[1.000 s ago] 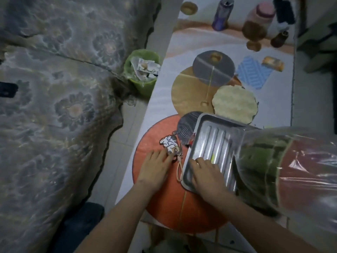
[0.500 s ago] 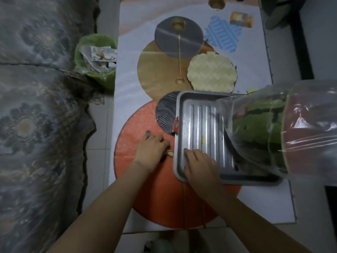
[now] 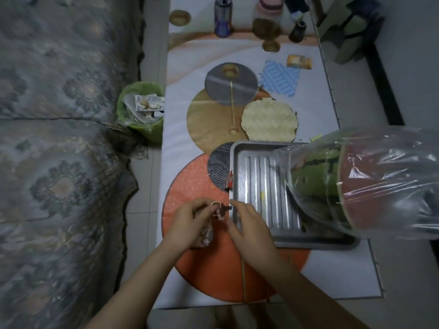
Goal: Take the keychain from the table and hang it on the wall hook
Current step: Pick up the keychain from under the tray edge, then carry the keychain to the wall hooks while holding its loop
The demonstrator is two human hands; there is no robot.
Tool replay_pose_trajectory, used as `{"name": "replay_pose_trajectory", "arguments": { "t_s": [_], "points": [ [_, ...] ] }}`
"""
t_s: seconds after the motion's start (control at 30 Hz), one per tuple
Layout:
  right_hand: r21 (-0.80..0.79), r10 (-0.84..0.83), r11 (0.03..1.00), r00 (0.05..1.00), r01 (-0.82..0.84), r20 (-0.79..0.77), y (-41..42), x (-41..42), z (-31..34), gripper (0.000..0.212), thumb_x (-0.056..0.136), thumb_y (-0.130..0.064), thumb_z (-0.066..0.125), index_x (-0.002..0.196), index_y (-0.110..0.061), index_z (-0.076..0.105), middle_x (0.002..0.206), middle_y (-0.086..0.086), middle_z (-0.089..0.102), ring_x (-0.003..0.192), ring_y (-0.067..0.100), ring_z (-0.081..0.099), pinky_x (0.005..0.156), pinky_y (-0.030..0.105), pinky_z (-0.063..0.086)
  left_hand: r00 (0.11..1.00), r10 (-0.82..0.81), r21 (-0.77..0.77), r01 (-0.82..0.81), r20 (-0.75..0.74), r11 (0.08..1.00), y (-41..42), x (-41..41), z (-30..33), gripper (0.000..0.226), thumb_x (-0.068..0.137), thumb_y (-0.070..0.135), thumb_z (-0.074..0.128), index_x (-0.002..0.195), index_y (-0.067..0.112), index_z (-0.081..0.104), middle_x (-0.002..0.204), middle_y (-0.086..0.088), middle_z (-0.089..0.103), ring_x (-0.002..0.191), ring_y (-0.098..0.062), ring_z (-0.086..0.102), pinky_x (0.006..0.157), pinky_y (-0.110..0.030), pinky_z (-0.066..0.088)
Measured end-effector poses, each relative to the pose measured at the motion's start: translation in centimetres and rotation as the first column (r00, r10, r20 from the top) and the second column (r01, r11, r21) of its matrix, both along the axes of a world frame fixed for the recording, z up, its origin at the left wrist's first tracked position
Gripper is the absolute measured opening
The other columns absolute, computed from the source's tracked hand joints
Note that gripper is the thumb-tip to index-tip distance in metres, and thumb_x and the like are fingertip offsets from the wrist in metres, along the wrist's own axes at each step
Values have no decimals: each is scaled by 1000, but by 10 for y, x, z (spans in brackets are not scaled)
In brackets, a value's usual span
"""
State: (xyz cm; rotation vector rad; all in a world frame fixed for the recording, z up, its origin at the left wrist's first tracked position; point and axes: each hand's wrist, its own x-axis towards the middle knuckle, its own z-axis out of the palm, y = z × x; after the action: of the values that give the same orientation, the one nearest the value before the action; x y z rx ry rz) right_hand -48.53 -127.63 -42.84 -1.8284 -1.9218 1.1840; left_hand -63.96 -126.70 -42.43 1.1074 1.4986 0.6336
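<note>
The keychain (image 3: 217,208) is a small white-and-dark charm on a cord with a dark metal clasp. It is lifted just above the orange circle of the table (image 3: 190,184). My left hand (image 3: 188,224) is closed around the charm, which hangs below my fingers. My right hand (image 3: 248,224) pinches the clasp end, close to the left rim of the metal tray (image 3: 237,157). No wall hook is in view.
A plastic-wrapped half watermelon (image 3: 356,184) lies in the tray at right. A green bin (image 3: 142,110) stands at the table's left edge beside a patterned sofa (image 3: 59,138). Bottles and jars (image 3: 223,17) line the far end. A round yellow mat (image 3: 269,121) lies beyond the tray.
My left hand has picked the keychain up off the orange circle. My right hand left the tray rim and took the clasp end. The camera view shifted.
</note>
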Motion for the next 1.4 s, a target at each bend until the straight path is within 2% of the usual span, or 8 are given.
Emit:
{"name": "replay_pose_trajectory", "arguments": {
  "t_s": [0.13,0.33,0.43,0.53,0.7,0.8,1.0,1.4],
  "points": [
    [21,-55,998,988,59,-141,-2,0,37,28,91,-22,55,119,-23,53,112,3,62,97,16,60,84,32,49,942,251,-129,-226,224,965,-7,9,45,10,87,7,58,80,9,65,50,11,67,46,2,58,42,-9,43],
    [118,-128,979,951,167,-282,-5,23,122,11,89,-11,58,87,-20,65,79,-1,67,73,8,60,63,23,47,900,316,-157,-280,299,947,-18,32,126,19,87,19,59,69,20,66,63,-3,70,61,-20,64,56,-31,47],
    [160,-182,953,906,258,-382,-8,49,184,14,87,-11,62,81,-22,69,72,-2,69,67,7,61,58,21,46,882,342,-85,-333,324,939,-23,51,183,7,84,22,63,91,22,63,62,-5,71,59,-21,65,55,-33,49],
    [175,-196,933,851,316,-488,-13,81,246,15,86,-13,64,84,-25,73,76,-5,74,72,3,66,63,18,51,925,201,75,-237,321,969,-29,79,244,29,88,17,58,110,35,60,79,0,77,74,-21,69,66,-35,56],
    [248,-153,901,798,355,-583,-24,152,331,13,81,-9,69,77,-20,76,75,-7,76,68,-1,67,62,9,48,968,-66,292,-8,243,957,-36,146,324,28,87,2,55,80,21,74,74,4,76,72,-8,65,65,-16,48],
    [251,-186,866,744,433,-642,-33,203,364,3,77,-17,74,75,-19,76,71,-2,76,62,2,66,58,12,49,968,-154,401,63,199,914,-35,200,359,11,81,18,65,74,20,73,72,6,73,67,0,63,57,-7,46],
    [209,-223,825,643,524,-732,-47,334,401,12,75,-10,74,71,-21,76,59,-5,75,54,3,67,49,12,49,957,-246,592,111,151,798,-38,337,403,29,64,35,69,70,6,68,85,-15,59,60,-13,68,56,-24,56],
    [264,-242,755,629,600,-738,-16,591,453,5,77,-11,72,75,-7,69,66,6,73,62,11,67,55,14,51,794,-394,513,122,462,849,7,608,433,28,73,25,64,76,-3,62,58,-6,63,51,-16,61,49,-20,50]
  ]
}}
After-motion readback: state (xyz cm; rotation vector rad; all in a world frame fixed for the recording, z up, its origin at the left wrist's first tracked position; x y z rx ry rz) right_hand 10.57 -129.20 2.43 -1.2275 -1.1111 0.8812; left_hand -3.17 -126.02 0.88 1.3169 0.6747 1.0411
